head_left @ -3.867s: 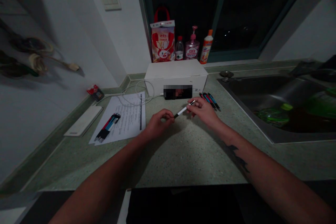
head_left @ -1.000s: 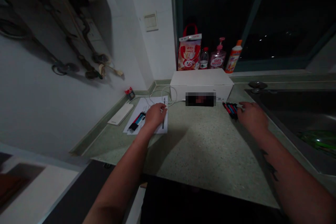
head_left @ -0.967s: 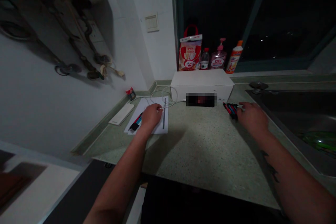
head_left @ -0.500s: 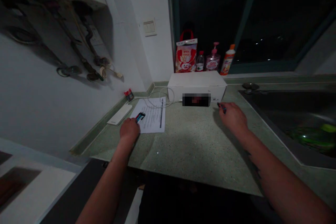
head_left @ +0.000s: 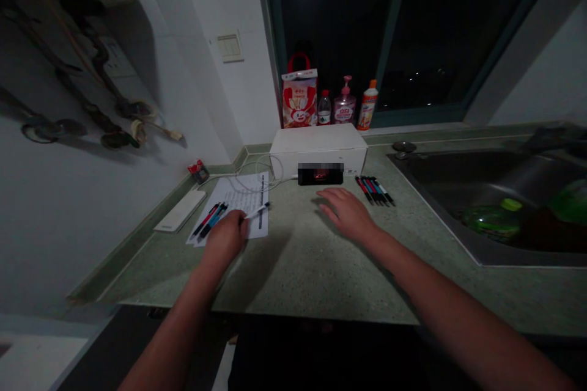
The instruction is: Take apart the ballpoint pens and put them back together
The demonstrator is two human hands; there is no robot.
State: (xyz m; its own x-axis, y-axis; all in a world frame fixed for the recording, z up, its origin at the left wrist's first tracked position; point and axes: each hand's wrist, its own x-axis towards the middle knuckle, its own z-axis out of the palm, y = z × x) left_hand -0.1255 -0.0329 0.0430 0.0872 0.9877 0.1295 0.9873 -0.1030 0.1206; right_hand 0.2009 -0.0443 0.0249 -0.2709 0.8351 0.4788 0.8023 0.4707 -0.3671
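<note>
My left hand (head_left: pixel 225 239) is closed around a white pen (head_left: pixel 257 211) whose tip points right over a printed sheet of paper (head_left: pixel 238 200). A few red, blue and black pens (head_left: pixel 210 220) lie on that sheet, just left of the hand. My right hand (head_left: pixel 345 212) lies flat on the green counter with fingers stretched out and nothing in it. A row of several pens (head_left: pixel 374 189) rests on the counter to its right.
A white box (head_left: pixel 318 145) with a cable stands at the back, bottles and a red bag (head_left: pixel 299 97) behind it on the sill. A white flat device (head_left: pixel 180 210) lies along the left wall. A steel sink (head_left: pixel 495 201) with green items fills the right.
The left hand left the pen group on the paper and now grips a white pen. The right hand slid from the pens on the right toward the counter's middle. The view shifted.
</note>
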